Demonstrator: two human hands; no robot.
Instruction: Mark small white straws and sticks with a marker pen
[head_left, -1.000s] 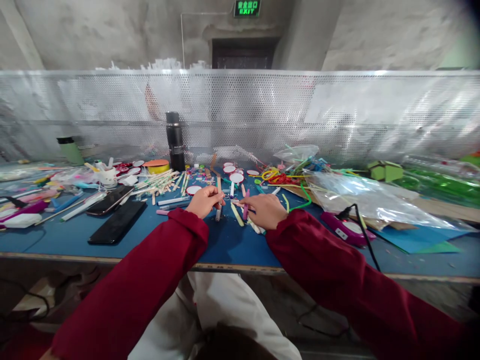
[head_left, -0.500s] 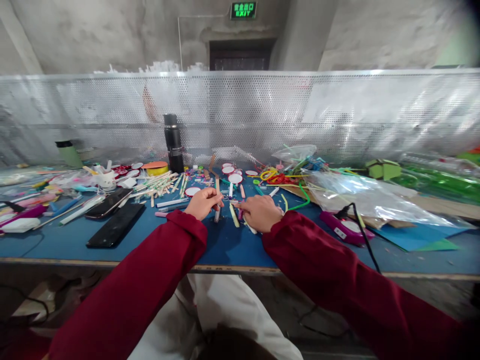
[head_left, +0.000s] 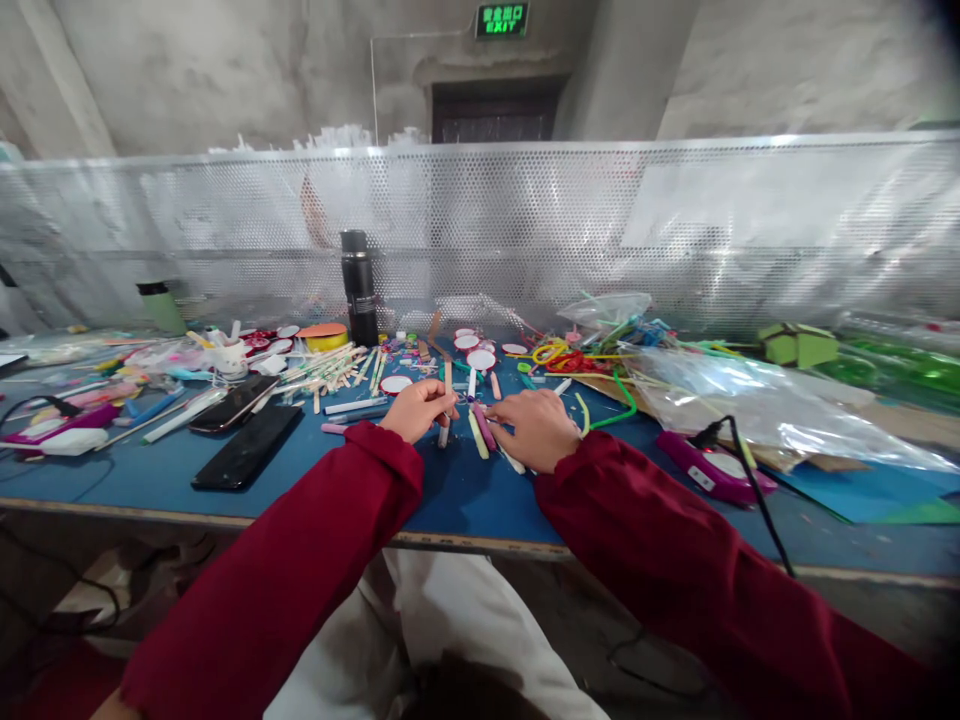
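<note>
My left hand (head_left: 417, 411) pinches a flat wooden craft stick (head_left: 448, 376) between thumb and fingers, holding it roughly upright above the blue table. Its lower end shows below my fingers. My right hand (head_left: 537, 428) is close by on the right, fingers drawn together and pointing left; whatever its fingertips hold is too small to make out. Just under them lie a pink stick (head_left: 484, 426) and a pale yellow stick (head_left: 478, 436), side by side. A white marker-like tube (head_left: 472, 385) and a salmon-coloured stick (head_left: 495, 386) lie beyond my hands.
Two dark phones (head_left: 247, 447) lie left, near a heap of craft sticks (head_left: 330, 369). A black bottle (head_left: 359, 290) stands behind. At right are a purple device (head_left: 712, 470) with a cable, clear plastic bags (head_left: 772, 400) and coloured pipe cleaners (head_left: 551, 352). A perforated metal screen (head_left: 510, 230) borders the back.
The view has turned slightly left. My right fingers have lifted off the pink stick, which now shows more fully beside the yellow one. My left hand still holds the craft stick.
</note>
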